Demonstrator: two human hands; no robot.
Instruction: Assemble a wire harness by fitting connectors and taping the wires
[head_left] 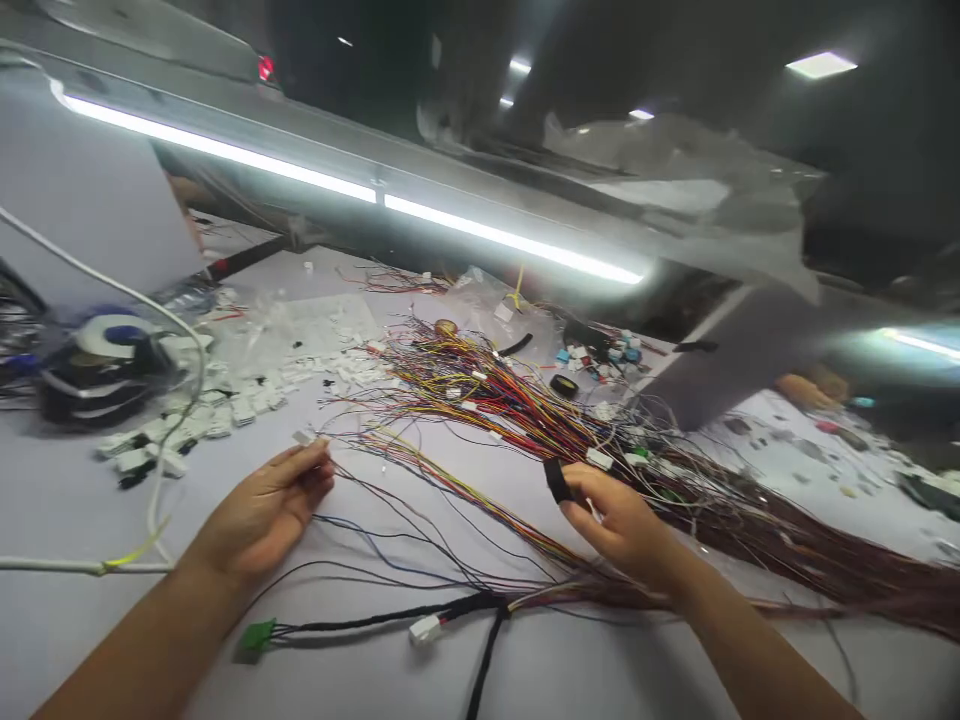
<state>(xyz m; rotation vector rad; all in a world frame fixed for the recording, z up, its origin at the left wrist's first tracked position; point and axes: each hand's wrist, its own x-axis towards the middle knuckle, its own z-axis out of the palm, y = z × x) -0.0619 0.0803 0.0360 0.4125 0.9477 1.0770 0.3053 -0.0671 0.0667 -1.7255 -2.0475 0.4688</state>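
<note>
My left hand (pixel 264 510) rests low on the white table (pixel 60 490), fingers pinched on a small white connector (pixel 303 437) at the end of thin wires. My right hand (pixel 616 520) is closed on a black tape roll (pixel 556 479) held over the wire harness. A wide fan of coloured wires (pixel 510 400) spreads between and beyond both hands. A black taped trunk (pixel 390 617) with a green plug (pixel 257 635) and a white plug (pixel 424 629) lies near my forearms.
A pile of white connectors (pixel 187 425) sits at the left beside stacked tape rolls (pixel 97 365) and a white cable (pixel 161 480). Blue and white parts (pixel 600 358) and a small black roll (pixel 564 386) lie further back. A lit lamp bar (pixel 352 190) crosses overhead.
</note>
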